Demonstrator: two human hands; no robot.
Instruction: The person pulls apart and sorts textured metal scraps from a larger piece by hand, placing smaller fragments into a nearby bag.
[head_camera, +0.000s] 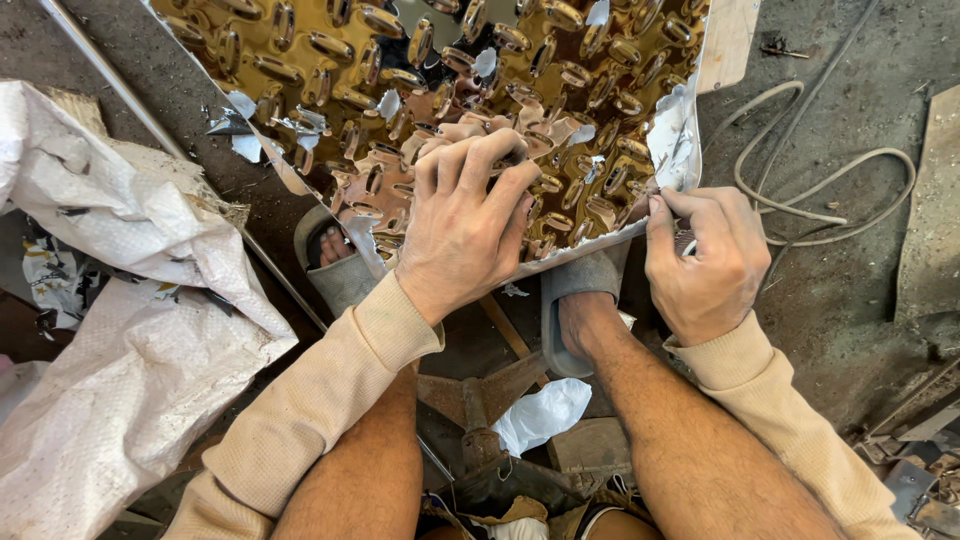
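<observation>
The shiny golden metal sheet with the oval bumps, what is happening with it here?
A person sits over the mirror-like golden embossed metal sheet, which rests by their grey slippers. The left hand presses flat on the sheet. The right hand pinches the white protective film at the near right edge, where it is partly peeled. Torn film scraps lie on the sheet. A white woven sack lies at the left.

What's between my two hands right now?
The near edge of the gold metal sheet, with a grey sandal below it, between left hand and right hand, head view.
</observation>
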